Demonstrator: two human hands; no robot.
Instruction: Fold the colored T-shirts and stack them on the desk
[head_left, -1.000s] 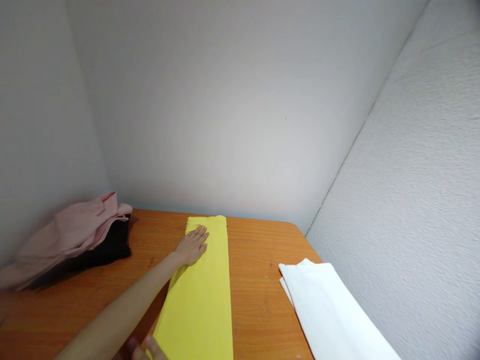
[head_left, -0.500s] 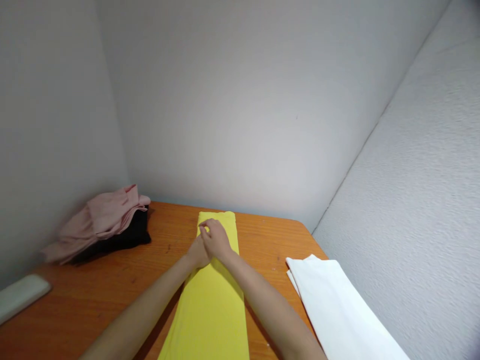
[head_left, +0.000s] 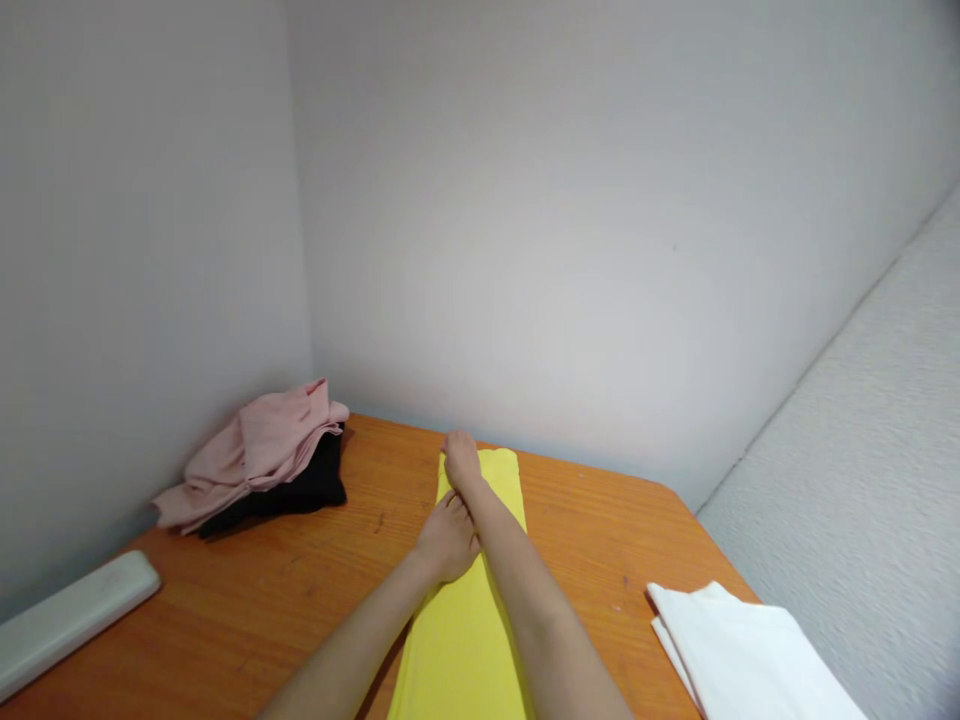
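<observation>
A long, narrow folded yellow cloth lies on the orange wooden table, running away from me. My left hand rests flat on the cloth about a third of the way from its far end, fingers stretched out and partly covered by my right forearm. My right hand reaches over it to the cloth's far left corner, its fingers curled and closed on the edge there.
A crumpled pink garment lies on a black one in the far left corner. Folded white cloth sits near the right wall. A pale oblong object lies at the left edge. Walls enclose the table on three sides.
My right hand came in from below and has reached to the cloth's far end. My left hand has drawn back along the cloth. The view has swung left.
</observation>
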